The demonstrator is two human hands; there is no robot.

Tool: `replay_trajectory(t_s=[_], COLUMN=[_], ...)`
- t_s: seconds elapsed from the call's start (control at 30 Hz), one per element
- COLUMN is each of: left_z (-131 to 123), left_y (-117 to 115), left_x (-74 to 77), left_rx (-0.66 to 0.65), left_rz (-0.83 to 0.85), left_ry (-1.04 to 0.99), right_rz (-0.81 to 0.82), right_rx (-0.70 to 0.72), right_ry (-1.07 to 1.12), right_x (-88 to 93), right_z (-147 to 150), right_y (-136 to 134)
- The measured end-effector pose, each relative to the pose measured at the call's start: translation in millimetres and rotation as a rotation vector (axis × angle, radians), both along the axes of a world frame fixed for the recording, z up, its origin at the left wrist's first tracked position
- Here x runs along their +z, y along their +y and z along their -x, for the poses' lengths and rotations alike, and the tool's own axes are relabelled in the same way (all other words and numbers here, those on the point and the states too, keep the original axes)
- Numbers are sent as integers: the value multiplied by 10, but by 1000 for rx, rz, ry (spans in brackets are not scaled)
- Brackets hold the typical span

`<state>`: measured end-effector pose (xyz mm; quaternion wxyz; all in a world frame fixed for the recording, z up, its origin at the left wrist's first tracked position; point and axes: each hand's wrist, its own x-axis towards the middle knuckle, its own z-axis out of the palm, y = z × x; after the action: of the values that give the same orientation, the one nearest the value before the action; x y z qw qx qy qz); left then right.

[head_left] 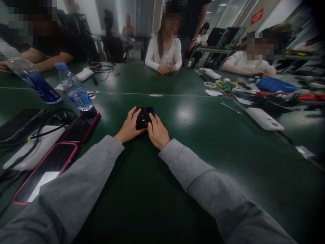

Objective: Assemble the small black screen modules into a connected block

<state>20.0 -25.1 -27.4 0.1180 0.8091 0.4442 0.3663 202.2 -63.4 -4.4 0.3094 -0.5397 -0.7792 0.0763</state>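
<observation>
A small black box-like device point(143, 119) with glossy dark parts on top is on the green table point(142, 189) in front of me; its exact kind I cannot make out. My left hand point(130, 126) grips it from the left, with fingers along its far side and top and the thumb at its near edge. From the right, my right hand point(157, 131) holds it, fingers bent over its near right corner. Both hands partly cover the device. Grey sleeves reach down to my wrists.
Left: phones point(82, 126) point(45, 173), a white power strip point(35, 147) with black cables, and bottles point(76, 89) point(33, 76). Right: a wrench point(231, 108), a white power strip point(264, 119) and tangled cables point(228, 86). Several people sit around the table, one opposite point(164, 51).
</observation>
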Motion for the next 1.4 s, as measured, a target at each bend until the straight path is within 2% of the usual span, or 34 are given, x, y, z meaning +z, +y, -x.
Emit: replay_trajectory(t_s=[0.2,0.4,0.87,1.1,1.27,1.4], left_z=[-5,6,5,-11,11,28], left_y=[-25,-24,-8,-51,-60,-48], left_x=[13,29,13,88,110,114], left_rx=[6,-15,-79,36,123,131], left_rz=[43,110,33,75,55,65], left_ry=[-24,4,-24,-39,-52,-77], right_rz=[-24,-39,-34,-70,-63,-58], right_rx=[29,52,-1,-106,-107,-108], right_ry=[108,47,-47,-108,-52,-96], right_x=[-42,-42,-8,-31,-78,-94], right_z=[-38,-19,-3,-126,-235,-252], right_y=[92,88,67,226,322,337])
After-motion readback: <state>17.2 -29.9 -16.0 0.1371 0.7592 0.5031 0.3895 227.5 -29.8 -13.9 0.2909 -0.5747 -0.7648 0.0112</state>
